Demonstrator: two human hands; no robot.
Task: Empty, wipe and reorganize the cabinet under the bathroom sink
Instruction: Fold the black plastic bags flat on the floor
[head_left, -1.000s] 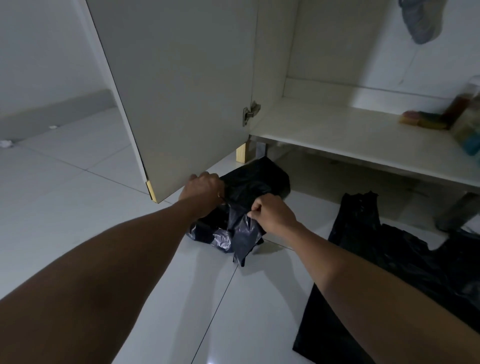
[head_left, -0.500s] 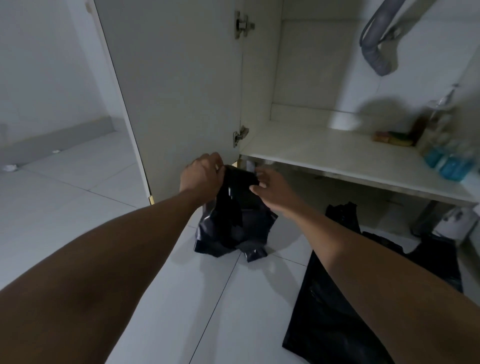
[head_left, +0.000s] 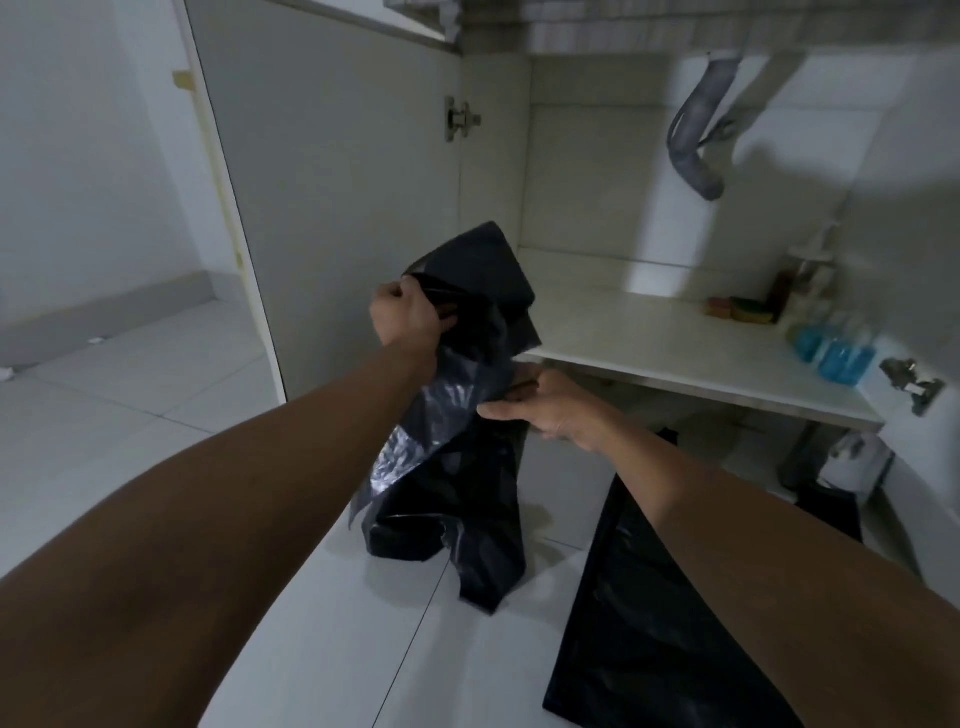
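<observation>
I hold a bag (head_left: 467, 322) up in front of the cabinet (head_left: 649, 338), my left hand (head_left: 410, 317) above my right hand (head_left: 550, 400). The door (head_left: 337, 208) stands open to the left. Sponges (head_left: 737, 309) and bottles (head_left: 831, 348) sit on the shelf's right end, right of the pipe (head_left: 696, 150) overhead. A second bag (head_left: 649, 597) lies on the floor (head_left: 130, 405) to the right.

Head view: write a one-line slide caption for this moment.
Left hand and right hand hold up a black bag before the open cabinet; a second bag lies flat on the floor.

Both hands (head_left: 408, 322) and both forearms (head_left: 234, 509) are bare
</observation>
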